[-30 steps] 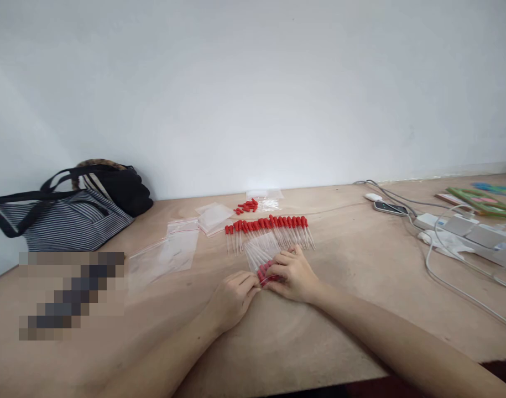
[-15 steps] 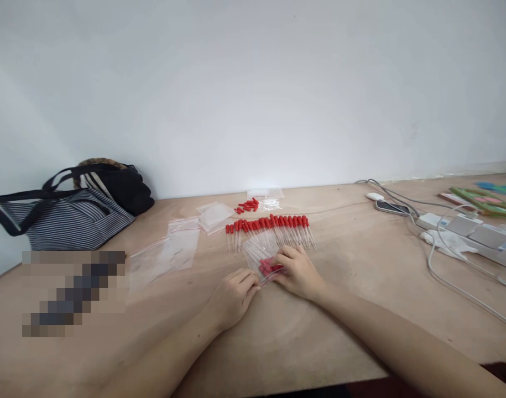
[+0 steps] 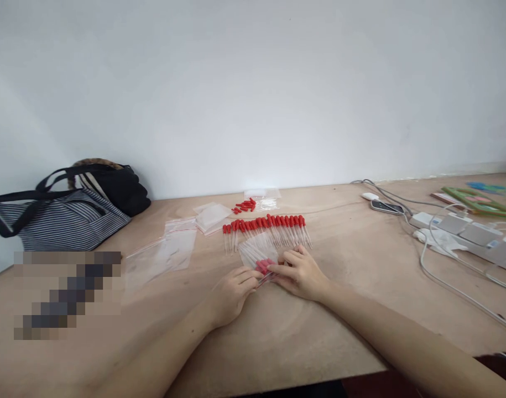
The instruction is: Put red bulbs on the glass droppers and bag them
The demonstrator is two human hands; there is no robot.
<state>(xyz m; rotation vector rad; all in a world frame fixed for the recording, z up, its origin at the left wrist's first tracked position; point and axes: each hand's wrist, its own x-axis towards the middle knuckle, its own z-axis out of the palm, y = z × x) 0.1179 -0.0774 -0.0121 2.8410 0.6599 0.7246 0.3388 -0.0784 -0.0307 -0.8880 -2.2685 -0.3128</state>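
Observation:
A clear zip bag (image 3: 251, 250) lies on the table in front of me, its opening edge facing my body. Inside it are several droppers with red rubber bulbs (image 3: 262, 266), their clear stems pointing away from me. My left hand (image 3: 235, 292) grips the left corner of the bag's near edge, fingers closed. At the right side of that edge, my right hand (image 3: 301, 275) has thumb and fingers closed on the plastic, the index finger lying over the bulbs. Just beyond the bag, a row of red-topped droppers (image 3: 282, 222) lies side by side, stems toward me.
Loose red bulbs (image 3: 245, 206) and a bag of clear stems (image 3: 268, 204) lie near the wall. Flat zip bags (image 3: 180, 249) are to the left, before a striped handbag (image 3: 72, 221). A power strip (image 3: 497, 249), cables and a dark device (image 3: 386, 207) occupy the right.
My right index finger has stretched left across the red bulbs in the bag. Both hands stay at the bag's near edge. The whole view has shifted slightly.

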